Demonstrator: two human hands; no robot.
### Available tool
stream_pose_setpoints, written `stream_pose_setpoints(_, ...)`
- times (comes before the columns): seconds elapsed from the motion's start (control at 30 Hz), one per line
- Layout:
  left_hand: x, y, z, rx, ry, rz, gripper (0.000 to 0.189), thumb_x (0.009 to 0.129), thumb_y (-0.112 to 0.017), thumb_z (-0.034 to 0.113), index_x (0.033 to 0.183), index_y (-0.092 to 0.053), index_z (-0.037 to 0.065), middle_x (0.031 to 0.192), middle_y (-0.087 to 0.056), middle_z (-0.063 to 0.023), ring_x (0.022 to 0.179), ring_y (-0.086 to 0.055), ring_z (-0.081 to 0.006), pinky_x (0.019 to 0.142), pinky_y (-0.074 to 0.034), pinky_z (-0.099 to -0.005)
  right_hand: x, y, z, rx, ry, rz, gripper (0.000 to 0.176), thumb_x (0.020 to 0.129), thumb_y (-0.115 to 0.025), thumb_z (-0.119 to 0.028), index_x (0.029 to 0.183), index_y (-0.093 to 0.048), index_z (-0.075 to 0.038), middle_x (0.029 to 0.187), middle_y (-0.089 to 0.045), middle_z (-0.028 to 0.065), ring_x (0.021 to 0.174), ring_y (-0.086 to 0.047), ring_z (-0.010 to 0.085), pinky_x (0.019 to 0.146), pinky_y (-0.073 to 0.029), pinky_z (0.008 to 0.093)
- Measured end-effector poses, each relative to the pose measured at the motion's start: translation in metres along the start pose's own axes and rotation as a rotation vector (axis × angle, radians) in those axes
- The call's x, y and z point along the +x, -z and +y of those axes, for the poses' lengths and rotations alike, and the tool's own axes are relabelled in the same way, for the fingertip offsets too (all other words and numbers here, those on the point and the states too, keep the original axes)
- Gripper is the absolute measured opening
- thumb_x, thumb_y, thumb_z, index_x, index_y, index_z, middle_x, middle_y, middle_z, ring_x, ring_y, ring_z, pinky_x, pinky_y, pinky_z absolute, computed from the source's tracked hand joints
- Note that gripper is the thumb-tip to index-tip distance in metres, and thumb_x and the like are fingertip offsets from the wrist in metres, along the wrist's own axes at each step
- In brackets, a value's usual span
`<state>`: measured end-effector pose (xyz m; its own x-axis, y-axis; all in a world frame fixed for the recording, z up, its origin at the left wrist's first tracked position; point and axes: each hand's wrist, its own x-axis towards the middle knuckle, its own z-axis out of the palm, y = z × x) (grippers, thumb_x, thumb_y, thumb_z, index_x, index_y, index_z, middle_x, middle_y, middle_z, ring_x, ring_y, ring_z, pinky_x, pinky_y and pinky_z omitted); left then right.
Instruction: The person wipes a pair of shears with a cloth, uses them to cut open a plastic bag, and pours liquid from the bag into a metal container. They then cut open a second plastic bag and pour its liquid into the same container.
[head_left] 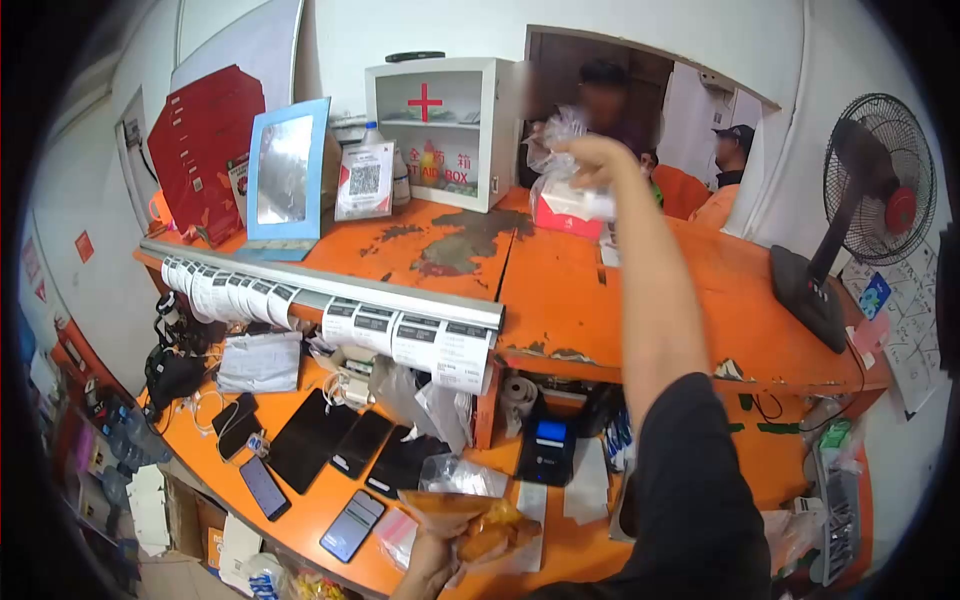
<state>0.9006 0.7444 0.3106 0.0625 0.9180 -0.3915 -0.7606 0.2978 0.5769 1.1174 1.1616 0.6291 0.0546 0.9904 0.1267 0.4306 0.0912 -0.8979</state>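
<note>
My right arm reaches across the raised counter. My right hand (597,158) is closed at the top of a clear plastic bag (560,140), with its fingers bent down over it. Just below this hand, a red and white box (566,212) rests on the counter by the wall opening. Low in the view, my left hand (432,560) is wrapped round a clear bag of golden-brown food (492,530), with a brown paper-like piece (440,505) at its upper left. A phone with a lit screen (353,525) lies left of this hand.
A person (600,100) stands behind the wall opening, near the bag. A fan (880,180) stands at the counter's right, and a first aid cabinet (440,130) at the back. Printed receipts (440,350) hang from a rail (330,285). A card terminal (547,445) sits below.
</note>
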Motion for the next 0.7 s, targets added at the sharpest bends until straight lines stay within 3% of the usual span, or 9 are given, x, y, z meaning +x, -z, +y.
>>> stream_pose_setpoints(0.07, -0.007, -0.017, 0.012, -0.072, 0.081, 0.002, 0.038, 0.081, -0.045, 0.001, 0.118, -0.044, 0.001, 0.111, -0.054, -0.0134, 0.101, -0.054, -0.0259, 0.083, -0.049, -0.0406, -0.028, 0.041, -0.026, -0.24, 0.077, -0.19, 0.04, 0.078, -0.063, -0.027, 0.105, -0.055, 0.001, 0.095, -0.061, 0.0106, 0.076, -0.058, 0.0192, 0.063, -0.052, 0.0326)
stream_pose_setpoints(0.1, -0.008, -0.021, 0.014, -0.143, 0.113, 0.029, 0.041, 0.077, -0.049, -0.002, 0.118, -0.044, -0.001, 0.11, -0.054, -0.0147, 0.1, -0.056, -0.0265, 0.081, -0.051, -0.0374, -0.007, 0.076, -0.019, -0.497, 0.549, -0.45, 0.034, 0.081, -0.059, -0.026, 0.106, -0.054, -0.003, 0.091, -0.06, 0.0076, 0.078, -0.058, 0.0142, 0.061, -0.051, 0.0266)
stream_pose_setpoints(0.17, -0.008, -0.033, 0.012, -0.105, 0.073, 0.047, 0.033, 0.079, -0.047, -0.002, 0.113, -0.049, -0.002, 0.105, -0.057, -0.0128, 0.091, -0.058, -0.0216, 0.074, -0.052, -0.0267, -0.174, 0.062, -0.044, -0.138, 0.466, -0.199, 0.035, 0.085, -0.05, -0.017, 0.118, -0.049, -0.005, 0.086, -0.061, 0.0053, 0.074, -0.058, 0.0117, 0.063, -0.05, 0.0233)
stream_pose_setpoints(0.3, 0.006, -0.039, 0.009, -0.157, 0.221, -0.195, 0.037, 0.08, -0.042, -0.007, 0.117, -0.044, -0.003, 0.108, -0.056, -0.0139, 0.097, -0.059, -0.0243, 0.078, -0.054, -0.0357, -0.299, 0.081, 0.051, -0.632, -0.012, -0.729, 0.053, 0.074, -0.05, 0.0, 0.126, -0.041, -0.003, 0.089, -0.06, 0.0101, 0.075, -0.06, 0.0141, 0.065, -0.05, 0.0271)
stream_pose_setpoints(0.33, 0.008, -0.043, 0.005, -0.152, 0.242, -0.194, 0.037, 0.08, -0.042, -0.007, 0.117, -0.044, -0.003, 0.108, -0.056, -0.0139, 0.097, -0.059, -0.0243, 0.078, -0.054, -0.0357, -0.321, 0.073, 0.096, -0.849, 0.457, -0.844, 0.05, 0.075, -0.05, -0.001, 0.125, -0.043, -0.003, 0.082, -0.062, 0.0127, 0.07, -0.061, 0.0194, 0.062, -0.049, 0.0304)
stream_pose_setpoints(0.4, 0.014, -0.048, -0.008, -0.256, 0.467, -0.244, 0.037, 0.081, -0.039, -0.007, 0.118, -0.041, -0.007, 0.106, -0.057, -0.0178, 0.092, -0.061, -0.0258, 0.076, -0.055, -0.0343, -0.381, 0.047, 0.191, -0.372, 0.092, -0.908, 0.082, 0.069, -0.061, -0.003, 0.138, -0.017, -0.007, 0.096, -0.061, 0.017, 0.078, -0.06, 0.023, 0.069, -0.048, 0.0325)
stream_pose_setpoints(0.47, 0.017, -0.058, -0.03, -0.21, 0.489, -0.241, 0.035, 0.081, -0.039, -0.006, 0.115, -0.041, -0.01, 0.101, -0.057, -0.0205, 0.086, -0.063, -0.0265, 0.074, -0.055, -0.0352, -0.439, 0.022, 0.216, -0.099, 0.016, -0.745, 0.104, 0.064, -0.073, -0.01, 0.142, -0.003, -0.013, 0.134, -0.033, 0.0191, 0.104, -0.052, 0.0228, 0.086, -0.044, 0.0311)
stream_pose_setpoints(0.5, 0.017, -0.063, -0.044, -0.174, 0.482, -0.23, 0.033, 0.081, -0.039, -0.004, 0.113, -0.041, -0.013, 0.096, -0.058, -0.0232, 0.08, -0.064, -0.0272, 0.072, -0.056, -0.036, -0.457, 0.007, 0.256, 0.098, 0.248, -0.594, 0.105, 0.063, -0.074, -0.009, 0.142, -0.005, -0.013, 0.139, -0.027, 0.0164, 0.111, -0.047, 0.022, 0.092, -0.04, 0.032)
stream_pose_setpoints(0.7, 0.025, -0.082, -0.124, 0.223, 0.483, -0.245, 0.04, 0.072, -0.034, -0.016, 0.107, -0.049, -0.002, 0.087, -0.058, -0.0152, 0.065, -0.059, -0.0193, 0.049, -0.05, -0.0271, -0.54, -0.01, 0.311, 0.489, 0.187, 0.179, 0.067, 0.07, -0.065, 0.001, 0.13, -0.034, -0.005, 0.123, -0.039, 0.0095, 0.11, -0.046, 0.0189, 0.088, -0.041, 0.0272)
